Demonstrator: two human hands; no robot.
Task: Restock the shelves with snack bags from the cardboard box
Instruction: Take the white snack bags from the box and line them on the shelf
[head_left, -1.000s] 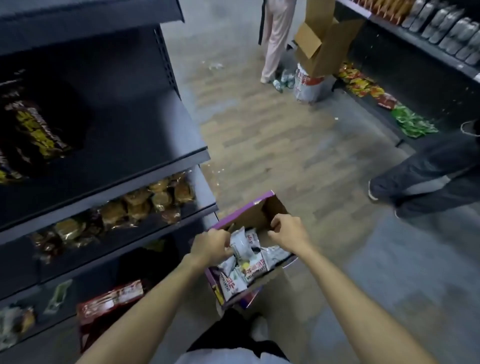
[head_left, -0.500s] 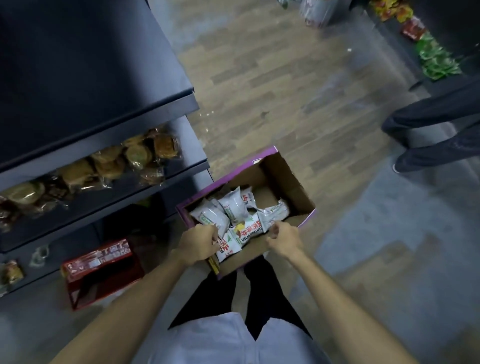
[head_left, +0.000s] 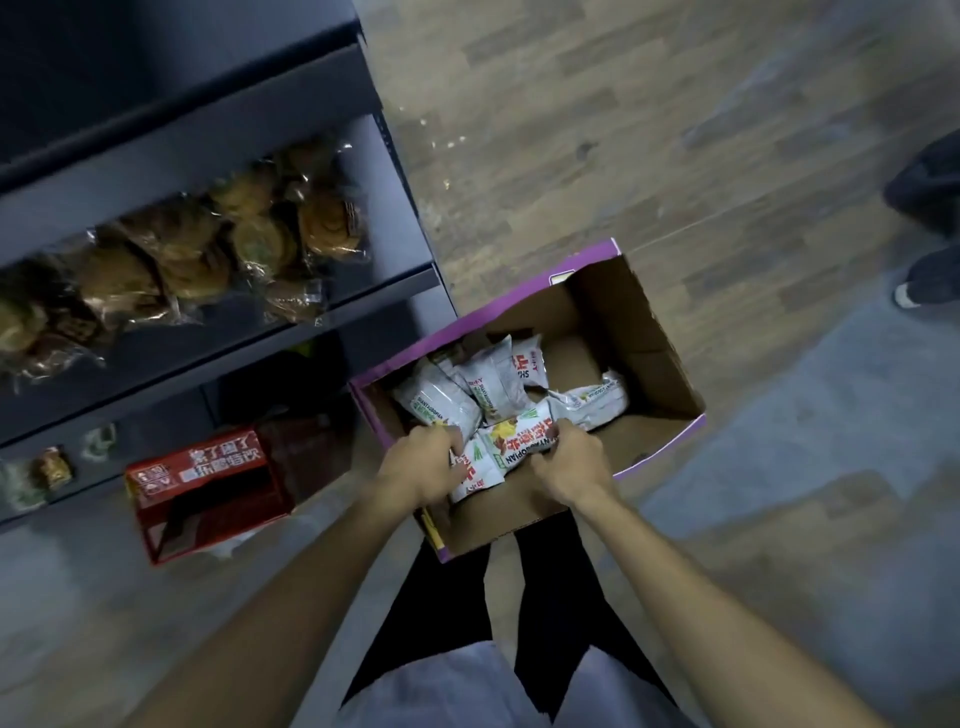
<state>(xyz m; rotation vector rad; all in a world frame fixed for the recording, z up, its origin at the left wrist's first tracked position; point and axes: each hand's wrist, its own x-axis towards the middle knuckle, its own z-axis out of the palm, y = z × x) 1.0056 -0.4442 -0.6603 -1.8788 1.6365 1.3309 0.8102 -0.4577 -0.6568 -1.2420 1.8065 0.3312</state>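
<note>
A purple-edged cardboard box (head_left: 654, 332) stands open on the floor in front of my legs. Several white snack bags (head_left: 493, 384) lie in its near-left half. My left hand (head_left: 421, 465) is closed on a white bag at the box's near-left corner. My right hand (head_left: 569, 462) grips the edge of another white bag (head_left: 519, 441) with red and yellow print beside it. Both hands are inside the box. The dark shelf unit (head_left: 332, 291) rises to the left.
Wrapped pastries (head_left: 249, 244) fill the middle shelf. A red carton (head_left: 208, 478) lies open on the floor under the shelves, left of the box. Another person's dark shoe and leg (head_left: 924, 280) stand at the far right on the wooden floor.
My view has tilted down and closer to the box. Both hands have sunk from the box's rim in among the bags and closed on them.
</note>
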